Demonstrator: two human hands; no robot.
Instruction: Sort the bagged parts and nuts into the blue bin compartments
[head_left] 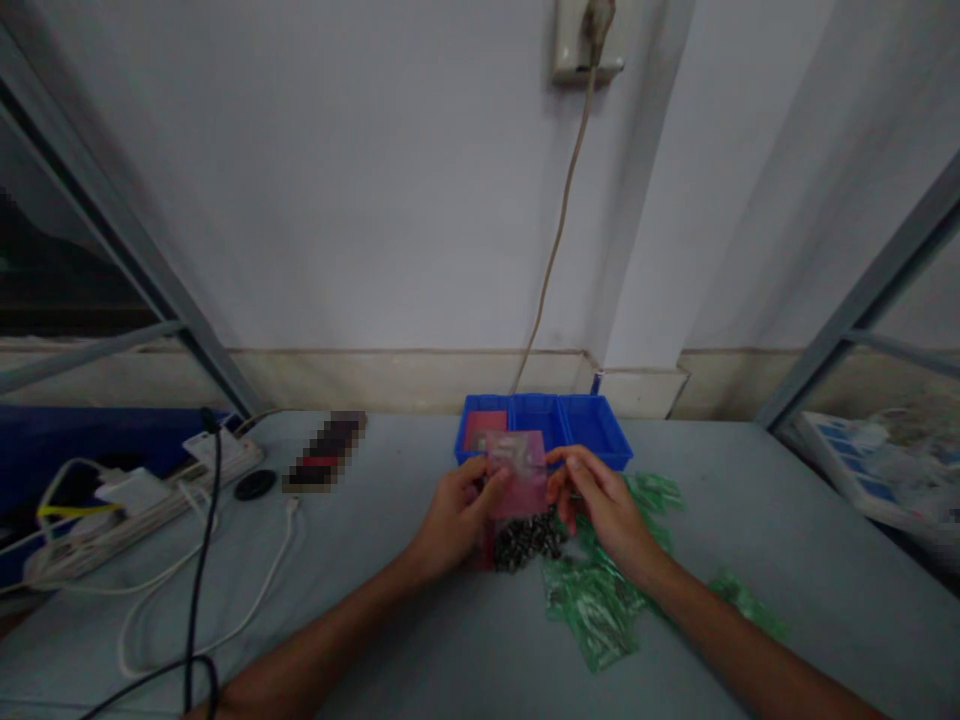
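Observation:
A small pink plastic bag is pinched between the thumb and fingers of my left hand. Pale shapes show through its upper part. At the bag's right edge is my right hand, its fingers curled and thumb close to the index finger; what they hold, if anything, is too blurred to make out. Under the bag lies a heap of small dark metal parts, partly hidden by it. Several green plastic bags lie around and below my right wrist.
Behind my hands stands a blue divided tray with a pink piece in its left compartment. To the left are a phone, a round black disc, a power strip and loose cables. A white box sits far right.

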